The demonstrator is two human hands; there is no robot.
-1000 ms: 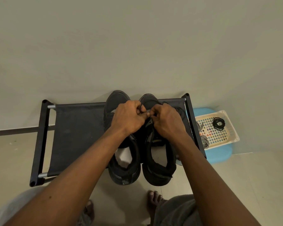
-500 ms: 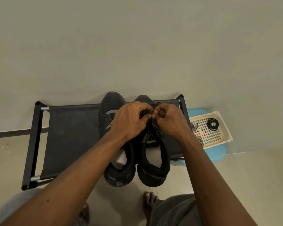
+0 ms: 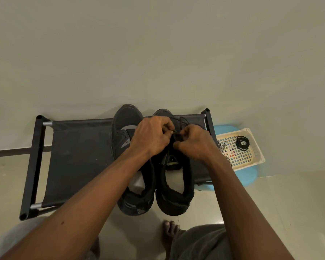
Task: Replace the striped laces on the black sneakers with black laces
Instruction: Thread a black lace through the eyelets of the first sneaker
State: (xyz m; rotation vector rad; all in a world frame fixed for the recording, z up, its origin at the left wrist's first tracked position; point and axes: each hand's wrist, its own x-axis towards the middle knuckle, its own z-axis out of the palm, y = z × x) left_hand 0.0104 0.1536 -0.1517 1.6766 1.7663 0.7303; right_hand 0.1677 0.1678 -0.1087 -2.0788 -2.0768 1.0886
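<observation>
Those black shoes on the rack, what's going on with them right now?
A person is lacing the right black sneaker of a pair standing on a black fabric shoe rack. Both hands, left hand and right hand, pinch a thin black lace over its front eyelets. The left sneaker shows no lace where it is visible. Beside the rack, a cream basket on a blue stool holds a coiled black lace and the striped laces.
</observation>
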